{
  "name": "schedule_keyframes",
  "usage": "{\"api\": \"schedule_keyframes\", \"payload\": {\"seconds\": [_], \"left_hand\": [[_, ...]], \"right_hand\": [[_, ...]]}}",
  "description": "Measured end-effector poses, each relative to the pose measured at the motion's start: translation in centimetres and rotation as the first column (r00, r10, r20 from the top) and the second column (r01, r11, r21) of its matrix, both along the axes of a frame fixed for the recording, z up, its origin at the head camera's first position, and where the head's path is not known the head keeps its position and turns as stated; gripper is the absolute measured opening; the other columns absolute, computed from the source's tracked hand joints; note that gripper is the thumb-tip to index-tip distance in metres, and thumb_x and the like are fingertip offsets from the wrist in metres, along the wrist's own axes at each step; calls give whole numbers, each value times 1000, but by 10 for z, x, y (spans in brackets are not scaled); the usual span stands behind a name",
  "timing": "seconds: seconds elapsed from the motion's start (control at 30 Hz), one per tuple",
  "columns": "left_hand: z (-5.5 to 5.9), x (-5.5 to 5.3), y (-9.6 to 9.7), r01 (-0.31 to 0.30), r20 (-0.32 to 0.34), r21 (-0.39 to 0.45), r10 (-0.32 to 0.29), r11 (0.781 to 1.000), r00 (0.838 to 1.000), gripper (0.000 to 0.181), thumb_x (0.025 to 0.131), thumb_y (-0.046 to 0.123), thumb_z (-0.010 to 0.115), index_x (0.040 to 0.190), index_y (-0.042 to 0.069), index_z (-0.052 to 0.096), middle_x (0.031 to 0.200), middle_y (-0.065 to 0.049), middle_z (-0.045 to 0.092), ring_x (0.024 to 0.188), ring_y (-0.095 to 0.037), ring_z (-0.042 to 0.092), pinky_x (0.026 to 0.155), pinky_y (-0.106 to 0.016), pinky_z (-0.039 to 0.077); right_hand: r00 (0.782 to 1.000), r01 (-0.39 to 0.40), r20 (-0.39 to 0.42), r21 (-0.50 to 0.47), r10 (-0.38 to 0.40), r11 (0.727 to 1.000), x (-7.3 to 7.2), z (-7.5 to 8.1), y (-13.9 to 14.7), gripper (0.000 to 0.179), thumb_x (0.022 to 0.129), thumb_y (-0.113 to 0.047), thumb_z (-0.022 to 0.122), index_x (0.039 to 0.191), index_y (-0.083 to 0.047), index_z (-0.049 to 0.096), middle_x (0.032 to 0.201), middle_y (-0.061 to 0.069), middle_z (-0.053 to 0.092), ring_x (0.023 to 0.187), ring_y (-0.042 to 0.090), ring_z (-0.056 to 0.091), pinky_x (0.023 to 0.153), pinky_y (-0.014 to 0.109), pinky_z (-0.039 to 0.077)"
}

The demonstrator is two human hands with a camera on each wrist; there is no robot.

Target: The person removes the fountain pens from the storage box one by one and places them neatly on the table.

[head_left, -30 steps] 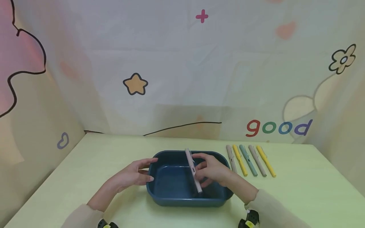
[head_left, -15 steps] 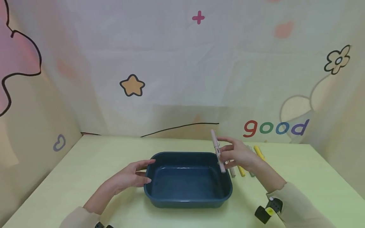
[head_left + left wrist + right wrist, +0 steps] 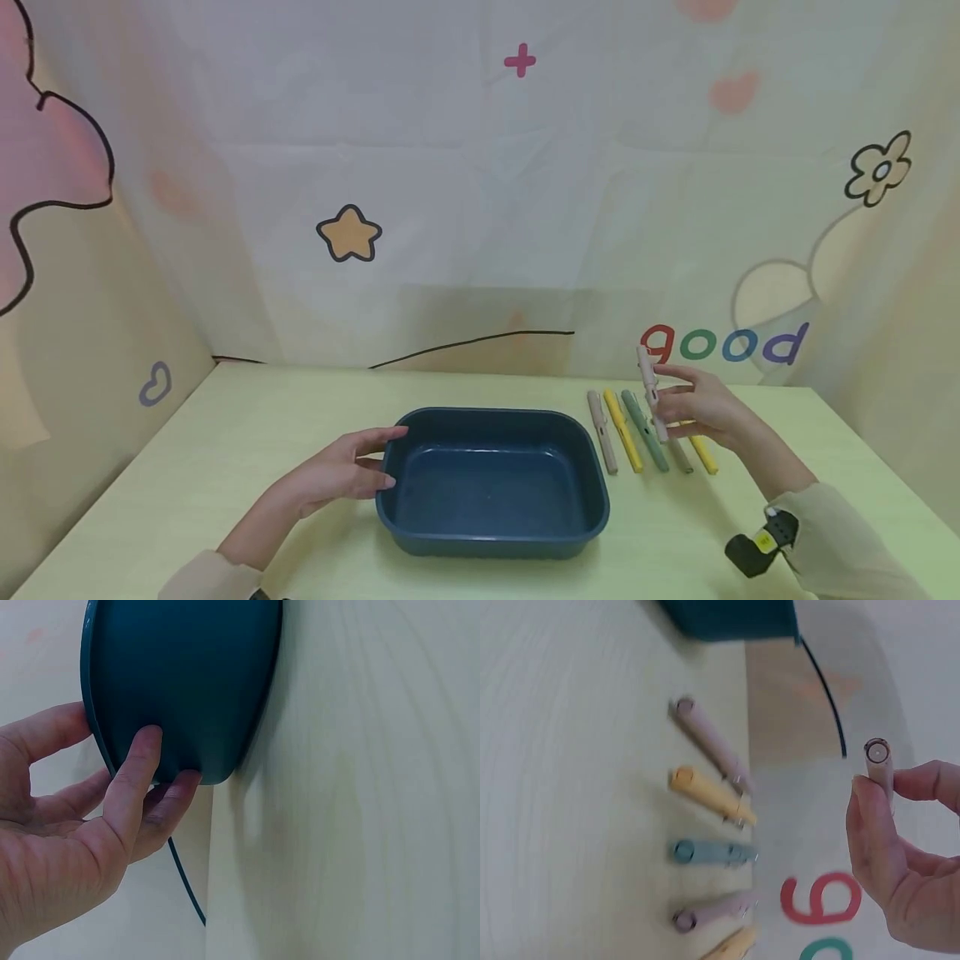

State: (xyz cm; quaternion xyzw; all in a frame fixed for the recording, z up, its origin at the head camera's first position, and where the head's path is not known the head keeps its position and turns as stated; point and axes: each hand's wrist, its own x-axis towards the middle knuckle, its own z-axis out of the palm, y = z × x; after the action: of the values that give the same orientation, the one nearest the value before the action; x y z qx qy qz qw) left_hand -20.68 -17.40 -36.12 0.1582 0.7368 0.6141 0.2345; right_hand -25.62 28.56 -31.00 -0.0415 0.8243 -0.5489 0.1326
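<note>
A dark blue rectangular plastic basin (image 3: 487, 492) stands on the table in the head view. At its left end is my left hand (image 3: 341, 471), with fingers and thumb spread against the rim and outer wall. The left wrist view shows these fingertips (image 3: 150, 739) touching the basin's outside. My right hand (image 3: 697, 404) pinches a pale pink capped pen (image 3: 648, 387) between thumb and fingers, raised above a row of pens. In the right wrist view the pen (image 3: 878, 754) points end-on at the camera.
Right of the basin lie several pens side by side: a greyish pink pen (image 3: 602, 433), a yellow pen (image 3: 624, 432), a green pen (image 3: 645, 432) and others partly behind my right hand. A printed cloth wall (image 3: 480, 208) rises behind the table (image 3: 285, 408).
My right hand has carried the pale pink pen from over the basin rightward to above the row of pens. The left hand has stayed at the basin's left end.
</note>
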Motion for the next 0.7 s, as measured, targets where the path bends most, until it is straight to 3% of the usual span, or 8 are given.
{"api": "schedule_keyframes", "payload": {"seconds": [0.27,0.7], "left_hand": [[-2,-1,-1,21,-3,16,-21,1000,1000,70,82,5,62,142,1,26,139,-27,31,112,-30,52,82,-36,49],[-2,-2,0,11,4,5,-11,1000,1000,69,82,5,62,142,3,27,142,-27,25,114,-30,50,83,-38,49]], "right_hand": [[997,52,56,30,-54,998,-9,-15,38,72,88,-7,54,142,6,8,90,4,58,75,16,63,72,36,54],[985,123,99,173,-142,977,-16,-31,82,71,87,-10,55,140,10,12,88,4,59,75,16,63,72,34,54]]}}
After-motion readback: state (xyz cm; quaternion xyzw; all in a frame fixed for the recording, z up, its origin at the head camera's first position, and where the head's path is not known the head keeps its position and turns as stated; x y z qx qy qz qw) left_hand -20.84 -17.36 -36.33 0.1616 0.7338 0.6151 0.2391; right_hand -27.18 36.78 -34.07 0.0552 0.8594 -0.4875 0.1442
